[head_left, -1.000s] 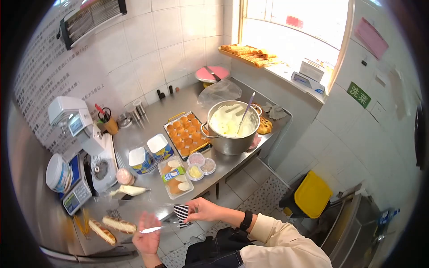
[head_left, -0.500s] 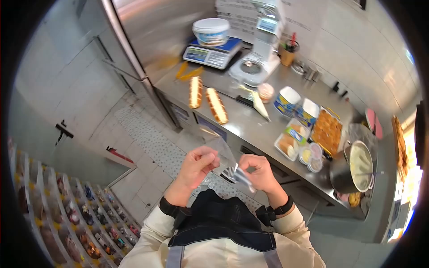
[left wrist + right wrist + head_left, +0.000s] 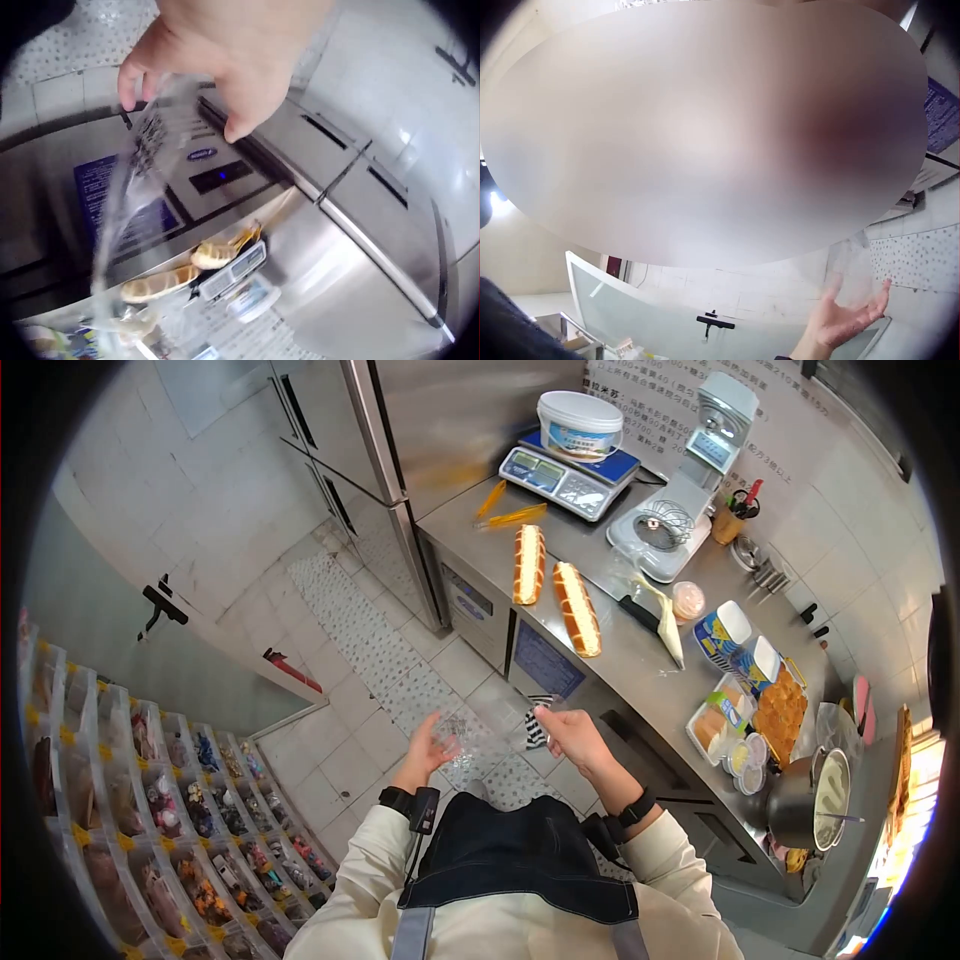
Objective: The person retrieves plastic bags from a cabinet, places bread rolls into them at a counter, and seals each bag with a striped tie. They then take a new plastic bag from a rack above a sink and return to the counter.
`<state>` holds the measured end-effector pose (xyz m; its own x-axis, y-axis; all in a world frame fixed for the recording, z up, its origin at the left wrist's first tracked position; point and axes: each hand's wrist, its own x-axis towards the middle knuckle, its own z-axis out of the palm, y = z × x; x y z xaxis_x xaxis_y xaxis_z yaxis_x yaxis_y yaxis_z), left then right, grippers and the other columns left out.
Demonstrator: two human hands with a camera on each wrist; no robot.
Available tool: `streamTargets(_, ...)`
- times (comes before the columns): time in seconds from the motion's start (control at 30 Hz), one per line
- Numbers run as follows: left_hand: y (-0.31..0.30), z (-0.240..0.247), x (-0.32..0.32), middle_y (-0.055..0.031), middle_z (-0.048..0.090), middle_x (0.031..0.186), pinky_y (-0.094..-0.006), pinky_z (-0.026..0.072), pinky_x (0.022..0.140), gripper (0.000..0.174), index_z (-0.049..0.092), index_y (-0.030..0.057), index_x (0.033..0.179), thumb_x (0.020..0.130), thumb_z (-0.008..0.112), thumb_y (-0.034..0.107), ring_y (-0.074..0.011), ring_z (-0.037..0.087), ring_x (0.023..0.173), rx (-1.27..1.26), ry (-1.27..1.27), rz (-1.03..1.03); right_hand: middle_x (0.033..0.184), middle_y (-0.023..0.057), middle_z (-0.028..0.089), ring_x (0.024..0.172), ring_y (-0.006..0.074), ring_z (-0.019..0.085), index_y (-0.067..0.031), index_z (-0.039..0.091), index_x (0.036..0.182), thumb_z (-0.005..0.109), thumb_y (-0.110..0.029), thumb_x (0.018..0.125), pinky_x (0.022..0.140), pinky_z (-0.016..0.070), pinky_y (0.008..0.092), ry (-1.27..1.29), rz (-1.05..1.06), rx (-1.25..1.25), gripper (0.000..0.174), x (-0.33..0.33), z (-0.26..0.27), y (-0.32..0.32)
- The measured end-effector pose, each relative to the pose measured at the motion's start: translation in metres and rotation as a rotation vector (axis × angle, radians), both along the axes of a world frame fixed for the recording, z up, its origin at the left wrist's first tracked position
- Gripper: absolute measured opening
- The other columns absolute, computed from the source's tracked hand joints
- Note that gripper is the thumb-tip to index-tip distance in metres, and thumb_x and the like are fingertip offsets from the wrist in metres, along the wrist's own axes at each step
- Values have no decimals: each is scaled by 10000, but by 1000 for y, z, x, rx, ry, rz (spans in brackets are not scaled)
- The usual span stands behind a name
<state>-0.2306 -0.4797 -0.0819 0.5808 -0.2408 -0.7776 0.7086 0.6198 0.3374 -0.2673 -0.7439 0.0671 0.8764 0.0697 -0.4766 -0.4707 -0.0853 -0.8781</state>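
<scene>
A clear plastic bag (image 3: 485,740) with a black-and-white striped end (image 3: 536,722) hangs in front of the apron, over the floor. My right hand (image 3: 578,742) pinches it by the striped end. On the other side, my left hand (image 3: 430,750) has its fingers spread, with the thumb apart, at the bag's clear part. The left wrist view shows the film (image 3: 112,225) stretching down past that hand (image 3: 217,52). Two long cream-topped bread rolls (image 3: 529,565) lie on the steel counter. The right wrist view is mostly blurred out, hiding the right hand there.
Along the counter (image 3: 640,650) stand a scale (image 3: 565,480) with a white tub, a mixer (image 3: 680,510), a piping bag (image 3: 665,620), packaged food (image 3: 722,720) and a big pot (image 3: 805,800). A fridge (image 3: 350,470) stands beyond it. Clear bins (image 3: 160,810) line the left.
My view has swung left, from the counter's pot end toward the fridge and bins. My left hand has moved away from the right one and spread its fingers; the right keeps hold of the striped end.
</scene>
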Motion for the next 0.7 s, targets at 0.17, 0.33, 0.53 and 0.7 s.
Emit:
streamTargets(0.17,39,-17,8,-148,249,1364,-432,422,859,788,268,124,1332,697,724,218,-304,379,1161,1517,-726,-62,527,28,496,453,89,464,-3,557,583,593,-469,813,421,386,222,80,235,-57,521,17,4,22)
streamTargets(0.33,5,118,-4,-90,532,1149,-355,431,856,502,474,72,1192,738,679,127,-214,513,1041,863,-1210,-452,515,30,504,447,97,479,5,581,608,573,-513,807,433,403,231,-1,369,-158,554,40,1,46)
streamTargets(0.53,-27,126,-12,-95,635,869,-356,449,719,243,634,51,906,727,689,207,-285,591,818,1019,-1353,-541,497,21,501,444,96,486,-3,572,590,527,-527,829,437,406,229,-98,464,-57,577,50,-4,53)
streamTargets(0.7,-45,119,-14,-69,631,791,-349,401,776,158,614,62,811,732,673,184,-239,577,763,1255,-1400,-318,469,47,494,428,132,491,-24,541,544,537,-493,834,447,417,278,-156,377,-106,551,54,0,34)
